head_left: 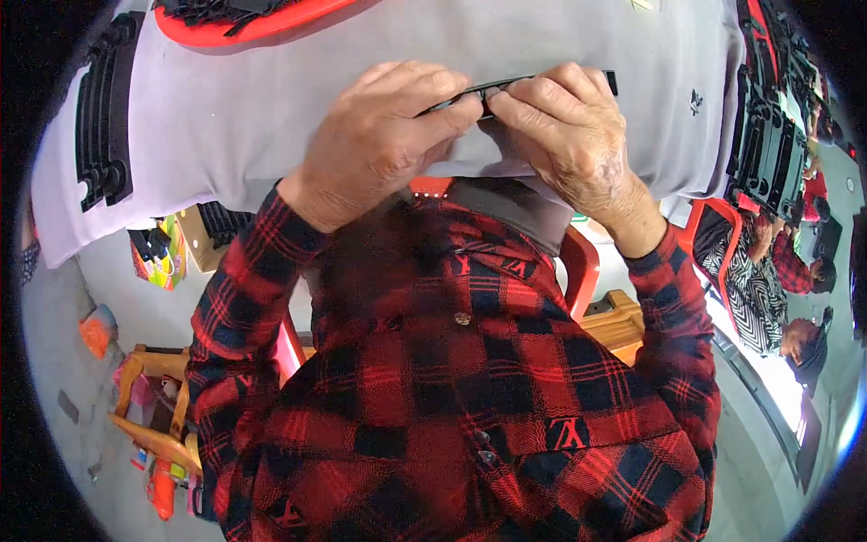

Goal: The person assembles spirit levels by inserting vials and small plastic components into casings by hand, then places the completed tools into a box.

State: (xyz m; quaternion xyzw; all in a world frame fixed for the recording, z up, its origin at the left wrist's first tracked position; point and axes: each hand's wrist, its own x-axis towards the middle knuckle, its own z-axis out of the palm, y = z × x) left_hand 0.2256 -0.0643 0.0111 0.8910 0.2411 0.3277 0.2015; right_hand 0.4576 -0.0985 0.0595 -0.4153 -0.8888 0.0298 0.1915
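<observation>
Over the cloth-covered table [226, 117], both my hands grip one long, thin black strip [610, 83], which looks like a plastic part. My left hand [384, 131] pinches its left portion between thumb and fingers. Close beside it, my right hand [573, 131] is closed round the right portion, and the strip's end pokes out past the knuckles. The two thumbs nearly meet near the middle, where a small dark piece shows between them. My fingers hide most of the strip, so its exact kind cannot be told.
A red tray [244, 32] of small black pieces stands at the far left. Long black parts [104, 108] are stacked on the table's left edge, more black parts [772, 149] on the right. A wooden stool [149, 397] is at lower left; other people [768, 271] sit at right.
</observation>
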